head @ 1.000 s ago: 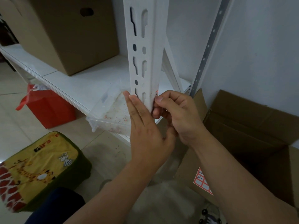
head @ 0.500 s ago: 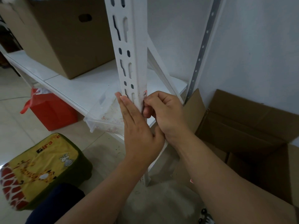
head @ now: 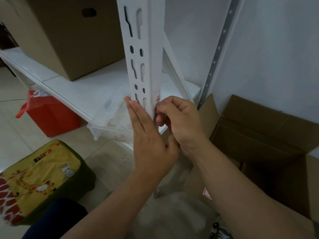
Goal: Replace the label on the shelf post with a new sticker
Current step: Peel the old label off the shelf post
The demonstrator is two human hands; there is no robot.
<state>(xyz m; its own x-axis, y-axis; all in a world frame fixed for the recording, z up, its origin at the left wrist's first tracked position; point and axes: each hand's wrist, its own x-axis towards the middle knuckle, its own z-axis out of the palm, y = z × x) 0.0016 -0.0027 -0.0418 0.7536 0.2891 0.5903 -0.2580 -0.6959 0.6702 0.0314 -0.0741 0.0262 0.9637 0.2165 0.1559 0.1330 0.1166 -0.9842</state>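
The left hand lies flat with straight fingers against the white shelf post while the curled right hand picks at the red-edged label as before, a clear tray and open carton flanking.

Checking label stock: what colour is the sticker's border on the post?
Red border on the sticker, white inside; head view.

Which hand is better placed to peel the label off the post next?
The right hand: its curled fingers sit at the label on the post. The left hand lies flat, bracing the post.
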